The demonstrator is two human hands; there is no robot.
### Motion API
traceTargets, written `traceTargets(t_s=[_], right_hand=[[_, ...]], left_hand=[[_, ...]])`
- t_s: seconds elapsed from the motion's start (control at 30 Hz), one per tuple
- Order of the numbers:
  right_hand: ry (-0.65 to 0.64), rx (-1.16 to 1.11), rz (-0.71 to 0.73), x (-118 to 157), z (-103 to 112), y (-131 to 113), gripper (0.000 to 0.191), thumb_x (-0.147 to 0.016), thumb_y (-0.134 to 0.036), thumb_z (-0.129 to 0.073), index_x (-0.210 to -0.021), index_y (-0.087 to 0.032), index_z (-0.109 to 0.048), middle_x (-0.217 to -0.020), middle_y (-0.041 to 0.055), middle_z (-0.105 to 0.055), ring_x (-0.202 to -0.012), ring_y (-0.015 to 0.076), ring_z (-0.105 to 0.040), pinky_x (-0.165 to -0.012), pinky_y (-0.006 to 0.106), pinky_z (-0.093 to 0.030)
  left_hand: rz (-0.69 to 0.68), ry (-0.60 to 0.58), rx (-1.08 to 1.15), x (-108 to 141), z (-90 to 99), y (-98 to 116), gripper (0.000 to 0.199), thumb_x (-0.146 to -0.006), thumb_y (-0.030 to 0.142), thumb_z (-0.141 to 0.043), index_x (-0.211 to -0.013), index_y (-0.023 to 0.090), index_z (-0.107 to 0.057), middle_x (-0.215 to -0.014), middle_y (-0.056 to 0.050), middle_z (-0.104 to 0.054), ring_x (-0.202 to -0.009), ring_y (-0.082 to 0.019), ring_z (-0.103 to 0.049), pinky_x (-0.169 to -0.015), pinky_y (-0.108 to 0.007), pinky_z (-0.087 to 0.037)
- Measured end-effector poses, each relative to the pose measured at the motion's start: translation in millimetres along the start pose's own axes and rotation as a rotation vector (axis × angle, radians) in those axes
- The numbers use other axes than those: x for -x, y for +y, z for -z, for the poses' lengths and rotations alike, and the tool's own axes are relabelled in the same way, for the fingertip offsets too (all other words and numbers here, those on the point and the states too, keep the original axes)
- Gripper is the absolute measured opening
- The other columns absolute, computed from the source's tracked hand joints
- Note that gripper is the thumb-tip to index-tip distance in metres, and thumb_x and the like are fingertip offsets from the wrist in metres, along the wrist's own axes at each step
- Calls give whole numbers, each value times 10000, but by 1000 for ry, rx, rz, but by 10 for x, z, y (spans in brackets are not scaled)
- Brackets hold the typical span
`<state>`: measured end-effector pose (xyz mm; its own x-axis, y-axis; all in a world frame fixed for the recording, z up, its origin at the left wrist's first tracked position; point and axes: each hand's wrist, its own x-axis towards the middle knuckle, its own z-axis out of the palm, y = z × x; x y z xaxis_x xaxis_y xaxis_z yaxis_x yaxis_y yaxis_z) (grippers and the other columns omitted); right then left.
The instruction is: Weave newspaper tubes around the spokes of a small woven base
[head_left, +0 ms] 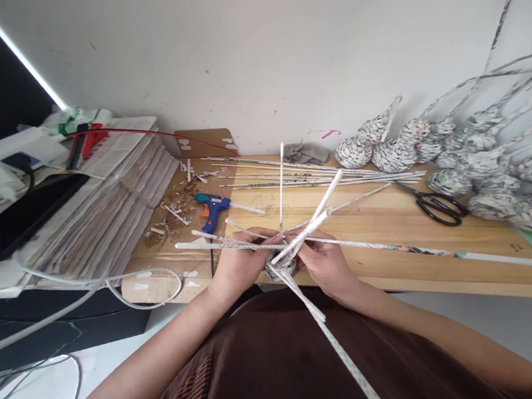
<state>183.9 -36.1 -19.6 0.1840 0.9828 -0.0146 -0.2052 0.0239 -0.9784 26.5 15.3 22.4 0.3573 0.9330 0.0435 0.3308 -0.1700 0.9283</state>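
Close to my body, at the table's front edge, is a small woven paper piece point(279, 268) with rolled paper strips point(307, 234) sticking out of it in several directions. My left hand point(246, 258) closes round its left side, fingers curled in among the strips. On the other side my right hand point(324, 258) pinches strips near the centre, thumb against the fingers. One long strip point(393, 249) runs off to the right past my right hand, and another point(352, 360) hangs down over my lap. The fingertips of both hands are partly hidden by the strips.
A blue glue gun point(213, 211) lies on cardboard point(159, 260) among paper scraps. Black scissors point(436, 204) rest at the right, near several woven paper bulbs point(393, 154). Behind my hands lie loose paper rolls point(320, 172). Stacked newspapers point(129, 194) and a phone point(27, 213) stand left.
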Motion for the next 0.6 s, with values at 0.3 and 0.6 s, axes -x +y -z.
traceTargets(t_s=[0.3, 0.6], right_hand=[[-37, 74, 131, 0, 4, -39, 188, -875, -369, -694, -877, -200, -777, -752, 37, -723, -624, 129, -635, -544, 221, -521], [16, 106, 181, 6, -23, -65, 83, -810, -262, -732, -843, -188, -749, -762, 41, -739, -656, 153, -680, -604, 241, -558]], left_hand=[[112, 18, 106, -26, -58, -41, 153, -775, 275, -721, -820, 144, -785, -568, -23, -692, -440, -121, -559, -400, -209, -398], [180, -31, 270, -52, -45, -36, 150, -678, 268, -786, -743, 146, -727, -572, 4, -663, -425, -86, -496, -381, -188, -371]])
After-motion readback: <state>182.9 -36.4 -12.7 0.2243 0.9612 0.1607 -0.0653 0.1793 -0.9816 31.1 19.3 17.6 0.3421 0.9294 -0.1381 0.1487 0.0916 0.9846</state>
